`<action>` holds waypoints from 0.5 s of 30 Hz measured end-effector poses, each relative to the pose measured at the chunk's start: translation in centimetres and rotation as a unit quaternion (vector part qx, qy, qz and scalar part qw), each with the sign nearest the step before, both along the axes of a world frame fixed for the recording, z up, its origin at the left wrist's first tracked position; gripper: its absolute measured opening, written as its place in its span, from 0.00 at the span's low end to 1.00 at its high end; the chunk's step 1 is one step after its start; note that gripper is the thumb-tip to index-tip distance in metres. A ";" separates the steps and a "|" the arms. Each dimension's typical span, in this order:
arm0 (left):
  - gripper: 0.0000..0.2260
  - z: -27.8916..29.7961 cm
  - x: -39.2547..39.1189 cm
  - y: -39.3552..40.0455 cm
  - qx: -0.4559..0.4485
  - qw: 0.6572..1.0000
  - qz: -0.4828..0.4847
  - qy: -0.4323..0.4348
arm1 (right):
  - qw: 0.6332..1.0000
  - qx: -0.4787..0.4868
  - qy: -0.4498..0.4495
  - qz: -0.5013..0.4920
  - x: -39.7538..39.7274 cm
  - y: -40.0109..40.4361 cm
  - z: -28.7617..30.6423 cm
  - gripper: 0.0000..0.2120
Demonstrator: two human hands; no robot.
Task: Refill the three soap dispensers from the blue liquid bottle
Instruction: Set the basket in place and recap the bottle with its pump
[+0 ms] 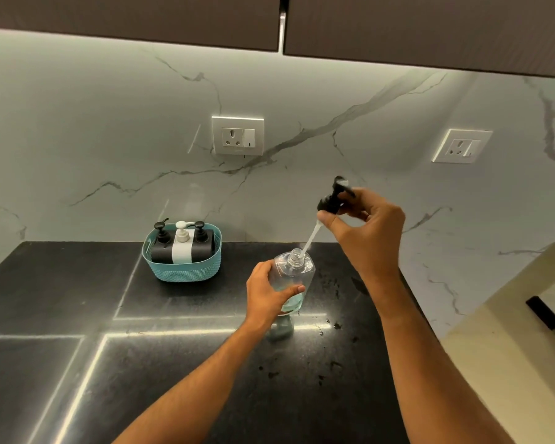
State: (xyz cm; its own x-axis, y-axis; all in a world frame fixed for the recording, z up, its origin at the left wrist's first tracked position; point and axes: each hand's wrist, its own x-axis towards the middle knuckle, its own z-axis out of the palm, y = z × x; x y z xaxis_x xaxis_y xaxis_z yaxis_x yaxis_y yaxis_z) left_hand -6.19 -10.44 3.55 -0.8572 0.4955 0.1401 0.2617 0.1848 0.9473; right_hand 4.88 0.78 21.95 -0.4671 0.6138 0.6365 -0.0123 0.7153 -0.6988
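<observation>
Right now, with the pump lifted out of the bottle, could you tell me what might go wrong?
The pump in the right hand has its tube tip just at the neck of the clear bottle, so soap may drip onto the black counter, already spotted. The left hand alone steadies the open bottle; a knock could spill its blue liquid.

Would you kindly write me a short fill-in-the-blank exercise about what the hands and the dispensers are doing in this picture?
1. The left hand grips the clear bottle, which holds some ____ liquid.
2. The right hand holds the black pump, lifted out so that the bottle's neck is ____.
3. The teal basket holds ____ dispensers.
4. The middle dispenser in the basket is ____.

Missing words: blue; open; three; white
</observation>
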 end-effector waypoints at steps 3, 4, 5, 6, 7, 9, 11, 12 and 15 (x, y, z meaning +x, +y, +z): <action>0.29 0.8 0.6 0.2 0.017 1.000 -0.009 0.004 | 0.999 0.008 -0.041 0.012 -0.4 0.0 -2.2 0.17; 0.28 1.1 0.7 0.2 0.022 1.000 -0.013 0.009 | 0.998 0.005 -0.052 0.019 -0.4 0.0 -3.0 0.17; 0.28 1.4 0.8 0.2 0.025 0.999 -0.016 0.016 | 0.998 0.000 -0.063 0.027 -0.5 0.0 -3.7 0.17; 0.28 1.7 0.9 0.2 0.027 0.999 -0.019 0.023 | 0.997 -0.005 -0.072 0.035 -0.4 0.0 -4.2 0.16; 0.28 1.9 1.0 0.2 0.031 0.999 -0.021 0.030 | 0.996 -0.011 -0.081 0.042 -0.4 0.0 -4.7 0.16; 0.28 2.3 1.2 0.2 0.035 0.998 -0.026 0.038 | 0.994 -0.017 -0.095 0.050 -0.3 0.0 -5.4 0.16; 0.27 2.6 1.3 0.2 0.036 0.998 -0.026 0.043 | 0.993 -0.023 -0.101 0.056 -0.2 -0.1 -5.7 0.17; 0.27 2.7 1.3 0.2 0.037 0.998 -0.026 0.046 | 0.993 -0.028 -0.103 0.060 -0.2 -0.2 -5.8 0.18; 0.26 2.7 1.4 0.2 0.038 0.998 -0.024 0.053 | 0.992 -0.034 -0.102 0.063 0.1 -0.3 -6.1 0.18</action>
State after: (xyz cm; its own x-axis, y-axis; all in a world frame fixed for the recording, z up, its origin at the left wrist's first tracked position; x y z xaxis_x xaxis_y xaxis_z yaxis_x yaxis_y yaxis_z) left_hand -4.83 -10.28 6.21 -0.8110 0.5205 0.2671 0.3672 0.0975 0.9250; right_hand 4.95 0.52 15.88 -0.6584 0.5801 0.4796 0.0481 0.6683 -0.7423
